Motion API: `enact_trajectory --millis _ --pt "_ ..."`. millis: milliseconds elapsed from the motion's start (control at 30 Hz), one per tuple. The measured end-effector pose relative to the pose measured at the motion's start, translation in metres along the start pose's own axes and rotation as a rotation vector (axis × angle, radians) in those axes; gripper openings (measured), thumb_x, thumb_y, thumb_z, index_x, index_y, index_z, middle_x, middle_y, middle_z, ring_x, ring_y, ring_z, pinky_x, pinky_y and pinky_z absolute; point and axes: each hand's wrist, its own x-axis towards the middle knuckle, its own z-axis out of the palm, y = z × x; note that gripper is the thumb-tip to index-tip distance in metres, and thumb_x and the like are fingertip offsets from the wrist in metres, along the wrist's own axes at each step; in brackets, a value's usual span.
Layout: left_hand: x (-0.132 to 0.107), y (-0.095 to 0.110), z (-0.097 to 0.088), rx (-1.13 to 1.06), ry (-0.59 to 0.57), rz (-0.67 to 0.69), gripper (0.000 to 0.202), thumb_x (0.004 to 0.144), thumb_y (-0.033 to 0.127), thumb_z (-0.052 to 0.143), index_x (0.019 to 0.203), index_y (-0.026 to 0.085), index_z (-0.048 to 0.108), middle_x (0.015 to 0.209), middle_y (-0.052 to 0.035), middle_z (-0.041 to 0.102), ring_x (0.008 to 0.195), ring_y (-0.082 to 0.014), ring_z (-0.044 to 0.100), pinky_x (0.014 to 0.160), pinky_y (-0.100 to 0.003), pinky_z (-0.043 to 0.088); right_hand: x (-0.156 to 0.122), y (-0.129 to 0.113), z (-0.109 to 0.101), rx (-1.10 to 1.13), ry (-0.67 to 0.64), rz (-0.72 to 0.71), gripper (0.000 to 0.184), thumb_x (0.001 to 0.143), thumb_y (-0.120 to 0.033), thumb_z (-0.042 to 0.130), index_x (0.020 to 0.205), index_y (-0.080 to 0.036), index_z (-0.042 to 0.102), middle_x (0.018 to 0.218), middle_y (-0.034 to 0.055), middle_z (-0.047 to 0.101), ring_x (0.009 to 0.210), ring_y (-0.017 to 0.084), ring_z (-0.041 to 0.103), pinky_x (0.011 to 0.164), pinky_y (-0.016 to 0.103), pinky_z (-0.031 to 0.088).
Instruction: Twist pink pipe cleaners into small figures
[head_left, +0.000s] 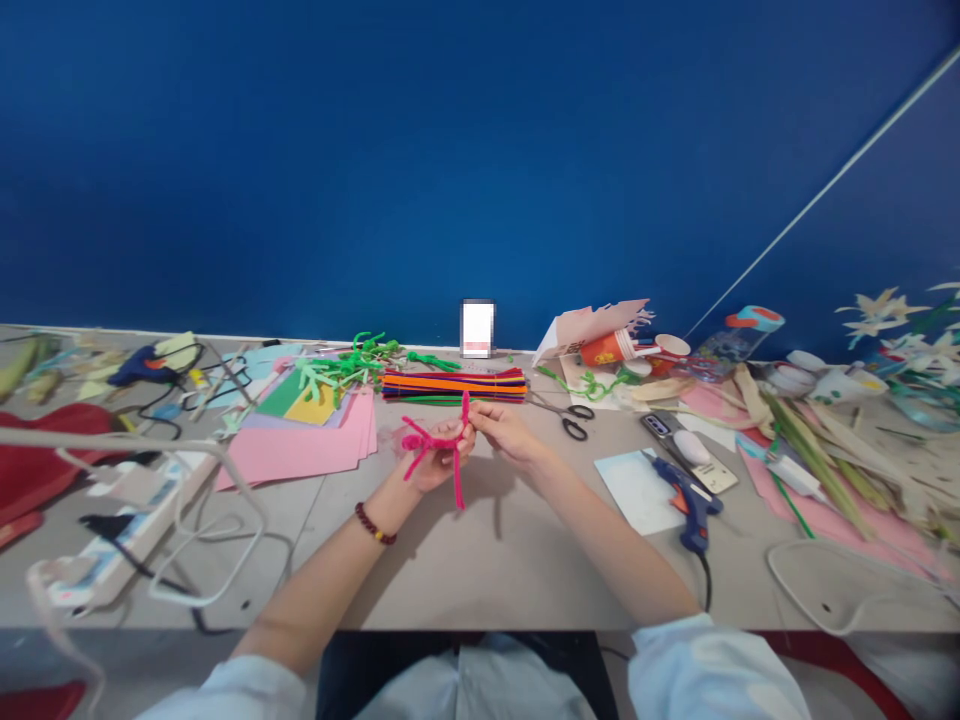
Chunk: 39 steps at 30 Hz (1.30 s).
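My left hand (437, 462) is closed around a bright pink pipe cleaner figure (430, 442) with loops sticking out to the left and a tail hanging down. My right hand (504, 428) pinches the upper end of the same pink pipe cleaner, fingertips meeting the left hand. Both hands hover just above the grey table (480, 560), in front of a bundle of coloured pipe cleaners (454, 385). A dark bead bracelet (373, 525) is on my left wrist.
Pink and coloured paper sheets (307, 445) lie left, with green pipe cleaner shapes (352, 362). Scissors (566, 412) and a blue glue gun (688, 502) lie right, near paper cups (611, 348). A power strip with cables (127, 540) sits far left; paper flowers and strips clutter the right.
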Motion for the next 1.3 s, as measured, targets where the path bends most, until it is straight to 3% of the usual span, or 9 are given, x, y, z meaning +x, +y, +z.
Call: enact_trajectory --millis 500,667,967,1133,1300 --pt "0.000 -0.001 0.003 -0.066 0.030 0.014 0.022 0.067 0.025 0.070 0.064 0.012 0.052 0.052 0.0054 0.040 0.038 -0.0004 0.020 0.036 -0.013 0.021 0.000 0.002 0.003 0.018 0.008 -0.061 0.025 0.071 -0.039 0.072 0.067 -0.016 0.061 0.060 -0.0029 0.060 0.054 0.010 0.057 0.061 0.025 0.045" --pt "-0.001 -0.002 0.004 -0.054 0.023 0.007 0.025 0.065 0.023 0.071 0.062 0.013 0.049 0.052 0.0050 0.040 0.038 -0.0006 0.020 0.035 -0.013 0.020 0.000 0.003 0.002 0.014 0.003 -0.022 0.026 0.070 -0.040 0.072 0.069 -0.017 0.062 0.062 -0.0022 0.060 0.054 0.010 0.055 0.061 0.026 0.044" --pt "-0.004 -0.007 0.006 -0.129 0.002 0.008 0.023 0.066 0.019 0.068 0.059 0.014 0.047 0.051 0.0052 0.036 0.037 -0.0019 0.026 0.036 -0.014 0.026 -0.001 0.000 0.002 -0.117 0.002 -0.188 0.028 0.069 -0.046 0.071 0.063 -0.019 0.066 0.068 -0.0004 0.058 0.069 0.012 0.054 0.069 0.027 0.044" --pt "-0.001 -0.005 0.006 -0.184 0.030 0.012 0.010 0.071 0.020 0.062 0.066 0.013 0.056 0.055 0.0006 0.046 0.045 -0.0064 0.039 0.039 -0.017 0.031 0.000 0.002 0.006 -0.025 0.110 -0.106 0.026 0.066 -0.043 0.074 0.063 -0.019 0.064 0.063 -0.0019 0.057 0.057 0.011 0.054 0.056 0.026 0.044" --pt "0.006 -0.002 0.004 -0.229 0.237 0.059 0.013 0.067 0.010 0.054 0.077 0.011 0.062 0.069 -0.0055 0.060 0.056 -0.0110 0.052 0.044 -0.020 0.039 0.010 0.007 -0.003 0.072 0.363 -0.163 0.025 0.061 -0.039 0.076 0.075 -0.020 0.068 0.063 -0.0021 0.062 0.055 0.009 0.051 0.055 0.024 0.041"
